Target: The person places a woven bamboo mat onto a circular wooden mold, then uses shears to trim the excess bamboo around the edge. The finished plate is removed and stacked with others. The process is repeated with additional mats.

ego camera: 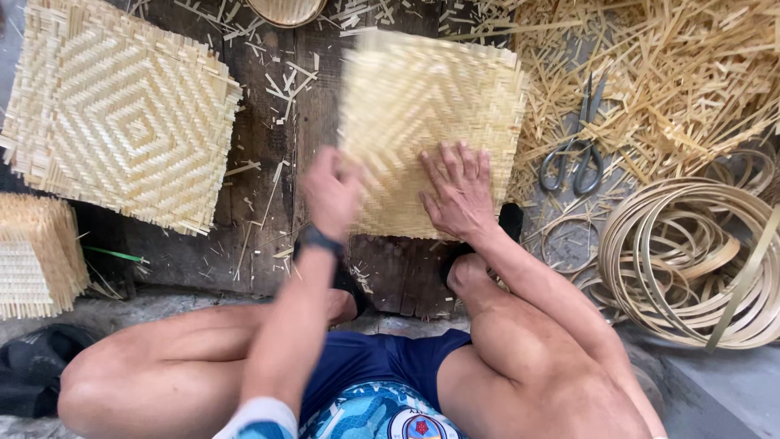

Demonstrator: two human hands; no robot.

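Note:
A square woven bamboo mat (422, 106) lies on the dark wooden board (268, 162) in front of me, blurred by motion. My right hand (457, 191) lies flat on the mat's near part, fingers spread. My left hand (329, 193) is at the mat's near left edge, fingers curled; blur hides whether it grips the mat. A dark band sits on my left wrist. I squat with both knees showing below.
A second woven mat (122, 114) lies to the left, a stack of woven pieces (32, 256) at the left edge. Scissors (578, 146) rest on loose bamboo strips (674, 73) at right. Coiled bamboo hoops (691, 260) sit lower right. A shallow basket (286, 10) peeks in at top.

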